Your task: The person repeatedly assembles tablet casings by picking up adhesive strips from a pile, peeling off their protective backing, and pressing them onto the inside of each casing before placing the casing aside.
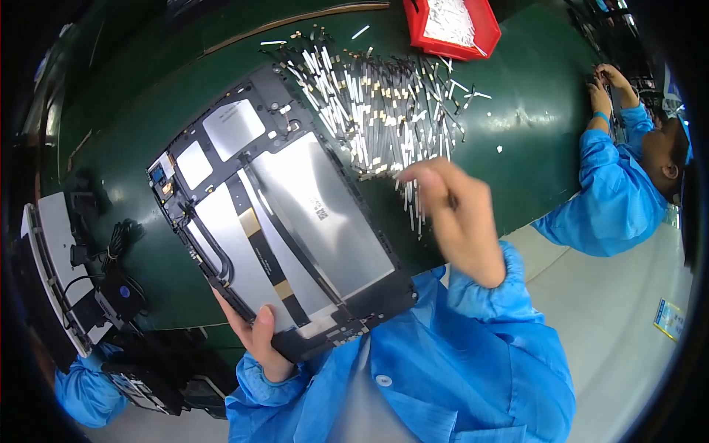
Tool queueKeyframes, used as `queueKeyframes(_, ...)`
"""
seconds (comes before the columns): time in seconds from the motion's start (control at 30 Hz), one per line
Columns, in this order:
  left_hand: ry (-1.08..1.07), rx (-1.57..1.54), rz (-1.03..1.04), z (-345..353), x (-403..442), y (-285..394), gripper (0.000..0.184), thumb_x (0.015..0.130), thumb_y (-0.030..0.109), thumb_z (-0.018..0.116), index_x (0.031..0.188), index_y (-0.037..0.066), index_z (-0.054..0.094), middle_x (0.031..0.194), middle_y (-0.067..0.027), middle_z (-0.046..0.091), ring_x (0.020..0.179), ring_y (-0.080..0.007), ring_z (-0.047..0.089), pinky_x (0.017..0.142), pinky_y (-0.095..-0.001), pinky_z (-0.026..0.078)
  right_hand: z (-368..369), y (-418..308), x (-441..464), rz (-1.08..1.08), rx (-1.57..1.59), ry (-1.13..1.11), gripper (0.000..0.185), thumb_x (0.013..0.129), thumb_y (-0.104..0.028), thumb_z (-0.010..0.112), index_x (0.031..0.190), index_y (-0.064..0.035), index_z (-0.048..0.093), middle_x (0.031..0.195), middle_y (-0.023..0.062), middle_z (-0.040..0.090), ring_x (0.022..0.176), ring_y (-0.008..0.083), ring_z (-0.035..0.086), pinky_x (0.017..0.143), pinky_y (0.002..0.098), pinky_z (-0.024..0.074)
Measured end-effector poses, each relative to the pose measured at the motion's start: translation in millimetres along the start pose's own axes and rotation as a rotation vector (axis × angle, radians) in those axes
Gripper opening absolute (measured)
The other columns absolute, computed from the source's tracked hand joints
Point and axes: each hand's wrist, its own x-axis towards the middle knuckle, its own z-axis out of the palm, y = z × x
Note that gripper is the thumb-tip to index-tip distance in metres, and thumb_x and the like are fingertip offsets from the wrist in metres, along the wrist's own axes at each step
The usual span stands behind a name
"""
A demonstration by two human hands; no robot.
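My left hand (264, 341) grips the lower left edge of an opened tablet (317, 214), its thumb on the inner face. The tablet is tilted before my chest, showing silver battery panels, a black frame and dark flat cables running lengthwise. To the right of it, my right hand (465, 221) is raised over the near edge of a pile of thin black-and-white flex cables (384, 111) with gold-coloured ends. Its fingers are curled, with thumb and index finger close together. Slight blur hides whether anything small is between them.
A red bin (487, 33) of white strips stands at the back of the green table (517, 96). A co-worker in a blue jacket (605, 192) works at the right. Panels (63, 258), a black device with cables (118, 295) and another person's blue sleeve (88, 395) are at left.
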Motion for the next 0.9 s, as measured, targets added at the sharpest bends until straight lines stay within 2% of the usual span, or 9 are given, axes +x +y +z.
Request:
queueKeyframes(0.1,-0.025,0.08,-0.081,-1.9,0.1,3.1,0.084,0.078,0.025,0.061,0.145,0.006,0.014,0.133,-0.0135,0.04,0.112,-0.0243,0.046,0.099,-0.0329,0.032,-4.7,6.4,18.2,0.035,-0.303,0.062,0.018,0.087,-0.017,0.056,0.085,0.0003,0.059,0.068,0.0202,0.061,0.066,0.0402,0.058,0.059,0.0424,0.0469)
queueKeyframes(0.17,-0.055,0.039,0.03,8.8,2.2,2.8,0.084,0.078,0.025,0.06,0.146,0.008,0.014,0.136,-0.0108,0.036,0.108,-0.0196,0.047,0.089,-0.0283,0.039,-0.5,18.2,28.6,0.038,-0.581,0.031,0.028,0.084,-0.027,0.062,0.082,0.0005,0.06,0.066,0.0179,0.06,0.061,0.0326,0.061,0.056,0.0379,0.0461)
queueKeyframes(0.2,-0.045,0.031,0.193,18.9,5.2,1.2,0.084,0.077,0.027,0.059,0.146,0.009,0.014,0.138,-0.0098,0.034,0.107,-0.0183,0.047,0.086,-0.0262,0.04,2.0,19.7,34.3,0.077,-0.591,0.031,0.026,0.081,-0.025,0.063,0.078,0.0006,0.059,0.072,0.0204,0.062,0.069,0.0376,0.061,0.06,0.0419,0.0467)
queueKeyframes(0.33,-0.002,0.096,0.239,22.0,4.9,-0.8,0.084,0.074,0.032,0.061,0.145,0.014,0.021,0.139,-0.0082,0.035,0.115,-0.0178,0.046,0.091,-0.0255,0.04,0.7,15.4,37.7,0.112,-0.613,-0.068,0.022,0.08,-0.02,0.06,0.078,0.0018,0.059,0.072,0.0208,0.062,0.067,0.0375,0.06,0.061,0.0408,0.0472)
queueKeyframes(0.43,-0.062,0.077,0.257,22.3,6.0,-0.3,0.084,0.078,0.034,0.057,0.145,0.008,0.014,0.141,-0.0129,0.03,0.121,-0.0224,0.039,0.097,-0.0298,0.032,-3.6,22.6,41.2,0.066,-0.483,-0.085,0.02,0.078,-0.016,0.057,0.083,0.0032,0.062,0.071,0.0236,0.061,0.069,0.0393,0.06,0.064,0.0447,0.0474)
queueKeyframes(0.57,-0.102,0.082,0.333,14.4,7.7,2.0,0.08,0.078,0.036,0.057,0.144,0.007,0.021,0.14,-0.0136,0.033,0.122,-0.0219,0.042,0.099,-0.0287,0.034,-12.8,11.8,38.2,0.128,-0.305,0.0,0.019,0.08,-0.012,0.06,0.084,0.006,0.062,0.067,0.024,0.057,0.055,0.0321,0.056,0.054,0.0363,0.0425)
queueKeyframes(0.7,-0.208,0.043,0.293,0.0,6.5,4.9,0.078,0.083,0.041,0.05,0.143,0.003,0.018,0.143,-0.0176,0.028,0.131,-0.0271,0.033,0.107,-0.0337,0.025,-14.4,19.3,33.8,0.149,-0.229,0.044,0.018,0.08,-0.011,0.062,0.084,0.0066,0.063,0.065,0.018,0.061,0.055,0.0213,0.059,0.054,0.0311,0.0446)
queueKeyframes(0.8,-0.163,0.242,0.514,-13.0,-1.1,2.8,0.066,0.086,0.038,0.046,0.139,0.004,0.027,0.146,-0.0195,0.023,0.136,-0.0305,0.022,0.11,-0.0403,0.016,-14.3,25.5,30.3,0.172,-0.077,0.035,0.017,0.08,-0.009,0.062,0.084,0.0075,0.064,0.065,0.0121,0.063,0.058,0.0132,0.06,0.055,0.0269,0.0458)
queueKeyframes(0.9,-0.25,0.348,0.57,-33.6,-10.6,2.4,0.06,0.086,0.036,0.046,0.135,0.004,0.034,0.146,-0.0196,0.024,0.136,-0.0312,0.023,0.109,-0.0423,0.017,-16.7,29.7,27.4,0.144,0.009,0.031,0.014,0.08,-0.006,0.063,0.085,0.0077,0.063,0.068,0.007,0.064,0.062,0.0093,0.06,0.058,0.023,0.0459)
